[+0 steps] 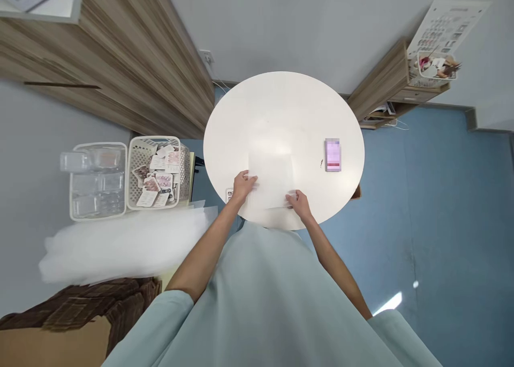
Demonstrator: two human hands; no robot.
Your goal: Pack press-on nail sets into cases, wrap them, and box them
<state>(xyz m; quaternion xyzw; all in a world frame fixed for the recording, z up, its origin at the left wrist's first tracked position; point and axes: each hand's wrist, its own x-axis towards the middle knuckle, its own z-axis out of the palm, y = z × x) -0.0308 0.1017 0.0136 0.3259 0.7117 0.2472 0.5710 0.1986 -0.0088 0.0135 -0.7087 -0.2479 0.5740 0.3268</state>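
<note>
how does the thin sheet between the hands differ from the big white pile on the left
The sheet looks thin and flat; the pile is thick and bulky. The sheet is over the table, with the left hand and right hand at its edges; the pile lies off the table, with neither hand on it. Both are whitish.
</note>
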